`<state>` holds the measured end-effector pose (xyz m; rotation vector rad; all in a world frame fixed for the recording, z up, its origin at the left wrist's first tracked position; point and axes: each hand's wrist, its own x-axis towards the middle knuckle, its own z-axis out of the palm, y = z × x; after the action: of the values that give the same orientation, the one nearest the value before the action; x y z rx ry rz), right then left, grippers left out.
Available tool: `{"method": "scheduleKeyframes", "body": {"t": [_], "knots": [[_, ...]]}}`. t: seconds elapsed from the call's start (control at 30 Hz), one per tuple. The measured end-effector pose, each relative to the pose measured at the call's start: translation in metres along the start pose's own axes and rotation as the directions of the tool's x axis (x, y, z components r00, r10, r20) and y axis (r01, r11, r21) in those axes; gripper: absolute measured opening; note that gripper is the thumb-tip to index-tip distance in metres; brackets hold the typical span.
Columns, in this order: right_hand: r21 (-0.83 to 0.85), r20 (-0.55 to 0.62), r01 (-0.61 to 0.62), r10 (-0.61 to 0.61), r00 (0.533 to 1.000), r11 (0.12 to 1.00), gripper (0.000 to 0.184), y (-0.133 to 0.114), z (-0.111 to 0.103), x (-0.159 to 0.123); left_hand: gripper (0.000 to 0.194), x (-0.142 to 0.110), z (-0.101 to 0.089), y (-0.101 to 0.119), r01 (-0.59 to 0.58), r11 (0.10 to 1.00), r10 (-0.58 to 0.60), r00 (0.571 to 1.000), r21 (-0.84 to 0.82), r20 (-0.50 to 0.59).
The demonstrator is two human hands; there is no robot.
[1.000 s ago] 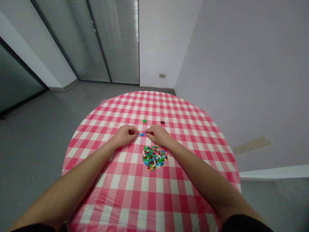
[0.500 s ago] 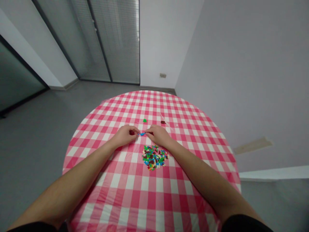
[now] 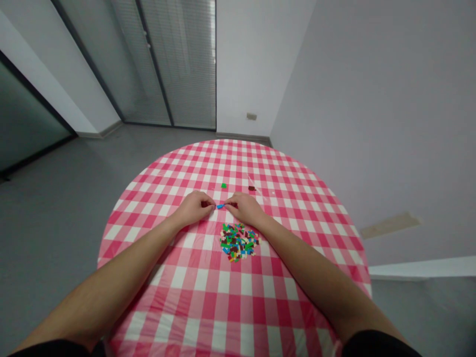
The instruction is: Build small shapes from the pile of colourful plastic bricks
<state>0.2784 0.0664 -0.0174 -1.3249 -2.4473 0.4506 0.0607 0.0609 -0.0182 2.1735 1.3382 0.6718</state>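
My left hand point(image 3: 194, 208) and my right hand point(image 3: 243, 207) meet over the middle of a round table with a red and white checked cloth point(image 3: 230, 297). Both are closed in a pinch on a small blue brick point(image 3: 220, 206) held between their fingertips, just above the cloth. A pile of several small coloured bricks point(image 3: 238, 242) lies on the cloth right in front of my hands, nearer to me.
A single green brick point(image 3: 223, 186) and a dark brown brick point(image 3: 252, 188) lie apart on the cloth beyond my hands. Grey floor surrounds the table. A white wall stands close on the right, and glass doors with blinds point(image 3: 174, 64) are at the back.
My hands have stayed in place, with the fingertips drawn slightly closer together around the blue brick. The pile and loose bricks have not moved.
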Motion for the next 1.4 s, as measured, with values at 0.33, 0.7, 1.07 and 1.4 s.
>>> {"method": "scheduleKeyframes", "body": {"t": [0.33, 0.7, 1.07, 1.4], "knots": [[-0.016, -0.019, 0.166, -0.166, 0.986, 0.986, 0.023, -0.0008, 0.0044, -0.0030, 0.019, 0.0008, 0.0037, -0.0044, -0.001, 0.999, 0.001, 1.000, -0.032, -0.001], [-0.001, 0.010, 0.163, -0.163, 0.987, 0.987, 0.022, -0.0017, 0.0076, 0.0028, 0.025, -0.0002, -0.0011, -0.0023, -0.004, 0.998, 0.006, 1.000, -0.067, 0.021], [-0.016, 0.024, 0.155, -0.154, 0.988, 0.988, 0.021, -0.0037, 0.0042, 0.0041, 0.021, -0.0005, 0.0007, -0.0037, -0.019, 0.997, 0.020, 1.000, -0.076, 0.021], [-0.027, -0.002, 0.227, -0.227, 0.974, 0.974, 0.018, -0.0007, 0.0089, 0.0038, 0.019, 0.0008, 0.0045, -0.0091, -0.038, 0.997, 0.039, 0.999, -0.066, 0.004]]}}
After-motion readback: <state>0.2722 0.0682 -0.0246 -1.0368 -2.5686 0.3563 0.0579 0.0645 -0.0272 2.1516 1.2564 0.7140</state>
